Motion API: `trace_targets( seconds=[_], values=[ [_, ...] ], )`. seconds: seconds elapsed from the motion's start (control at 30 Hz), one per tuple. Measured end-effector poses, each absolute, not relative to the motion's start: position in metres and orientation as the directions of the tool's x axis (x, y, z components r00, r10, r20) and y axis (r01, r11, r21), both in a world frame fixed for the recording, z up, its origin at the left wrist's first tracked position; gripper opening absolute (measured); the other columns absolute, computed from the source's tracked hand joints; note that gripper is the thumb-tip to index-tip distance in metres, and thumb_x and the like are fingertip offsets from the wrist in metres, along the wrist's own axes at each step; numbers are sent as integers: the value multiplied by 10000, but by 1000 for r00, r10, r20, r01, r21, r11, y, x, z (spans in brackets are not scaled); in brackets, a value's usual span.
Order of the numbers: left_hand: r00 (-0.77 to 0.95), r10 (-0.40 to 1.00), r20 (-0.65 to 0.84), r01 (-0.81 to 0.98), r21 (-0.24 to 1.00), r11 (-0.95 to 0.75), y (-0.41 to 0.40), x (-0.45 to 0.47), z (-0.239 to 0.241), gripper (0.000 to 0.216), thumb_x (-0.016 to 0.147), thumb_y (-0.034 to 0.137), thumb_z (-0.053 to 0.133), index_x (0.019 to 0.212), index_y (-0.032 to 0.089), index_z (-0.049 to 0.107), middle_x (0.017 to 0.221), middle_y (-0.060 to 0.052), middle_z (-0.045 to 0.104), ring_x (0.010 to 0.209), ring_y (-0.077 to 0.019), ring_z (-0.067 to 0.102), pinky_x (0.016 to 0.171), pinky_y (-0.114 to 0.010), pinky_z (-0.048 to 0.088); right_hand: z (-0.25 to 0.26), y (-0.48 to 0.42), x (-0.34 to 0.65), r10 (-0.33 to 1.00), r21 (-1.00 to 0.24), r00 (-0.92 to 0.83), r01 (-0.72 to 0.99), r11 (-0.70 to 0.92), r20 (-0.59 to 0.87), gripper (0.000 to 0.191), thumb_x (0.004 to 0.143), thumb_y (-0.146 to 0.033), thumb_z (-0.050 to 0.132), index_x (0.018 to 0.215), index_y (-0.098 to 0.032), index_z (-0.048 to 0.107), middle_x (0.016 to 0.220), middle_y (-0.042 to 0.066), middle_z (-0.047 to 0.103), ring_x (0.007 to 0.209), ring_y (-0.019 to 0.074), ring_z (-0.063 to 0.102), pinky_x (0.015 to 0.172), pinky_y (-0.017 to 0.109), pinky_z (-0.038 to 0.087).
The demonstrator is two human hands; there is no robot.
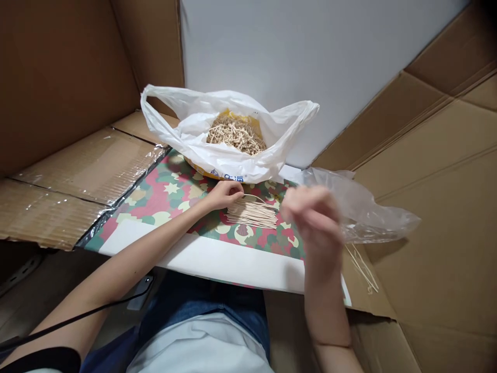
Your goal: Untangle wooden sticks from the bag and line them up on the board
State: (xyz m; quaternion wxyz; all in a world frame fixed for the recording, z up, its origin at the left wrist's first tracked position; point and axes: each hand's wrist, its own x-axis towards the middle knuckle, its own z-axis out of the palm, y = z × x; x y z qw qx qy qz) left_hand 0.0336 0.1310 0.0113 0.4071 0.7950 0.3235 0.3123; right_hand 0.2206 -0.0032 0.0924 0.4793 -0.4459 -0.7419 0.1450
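Observation:
My left hand [226, 195] is closed in a pinch at the upper left of a row of thin pale strands [254, 215], laid side by side on a camouflage-patterned sheet. One strand [254, 197] bows away from its fingertips and stands slightly apart from the row. To the right, my right hand [315, 215] is raised above the sheet and smeared by motion. Its fingers look curled, but what they hold, if anything, cannot be made out. Behind the hands, a white plastic bag [256, 166] gapes around a heap of short, crooked pale pieces [235, 133].
A clear plastic bag [373, 217] lies at the right, with a few loose strands [363, 269] below it. Cardboard walls [438, 197] rise at both sides. A white strip [233, 259] runs along the patterned sheet's [155, 191] near edge. A black cord [89, 313] crosses my left forearm.

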Motion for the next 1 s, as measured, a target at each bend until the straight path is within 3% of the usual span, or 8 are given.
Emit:
trace_targets(
  seconds=[0.13,0.23,0.47,0.63,0.77,1.0],
  values=[
    [656,735,174,33,966,-258,125,36,19,276,718,376,571,738,101,582,628,-19,552,570,-113,495,536,-216,362,65,51,221,805,-402,-165,798,449,570,172,840,-335,481,884,-200,578,841,54,570,832,206,509,761,367,383],
    [687,712,145,-105,989,-101,122,34,23,272,700,376,603,735,107,575,595,10,503,535,-88,455,514,-203,330,40,64,222,814,-259,-220,875,408,538,145,833,-307,504,906,-211,586,849,48,585,840,210,499,755,348,361],
    [760,648,52,-258,939,227,118,30,28,181,674,270,650,689,109,568,610,22,468,535,-59,417,520,-193,306,28,58,226,759,-230,-204,877,423,619,138,858,-216,437,776,-204,548,764,32,577,793,197,480,726,330,344],
    [815,579,-14,-263,882,392,116,30,27,142,674,211,652,663,104,559,517,38,434,490,-50,394,500,-180,291,26,54,222,763,-306,-210,826,473,611,128,862,-220,418,778,-206,512,754,35,561,761,189,475,710,327,361],
    [832,554,-20,-290,836,465,117,29,24,143,690,226,643,689,111,559,486,48,389,486,-50,387,504,-169,306,26,50,219,750,-327,-218,799,504,625,138,865,-222,421,753,-211,501,730,33,556,731,183,473,697,329,365],
    [878,471,-86,-235,780,580,122,25,22,391,797,437,492,717,78,624,697,-54,551,600,-89,470,560,-201,380,32,46,219,729,-254,-310,795,551,611,174,853,-207,422,695,-199,495,671,28,540,706,177,448,667,317,349]
  ],
)
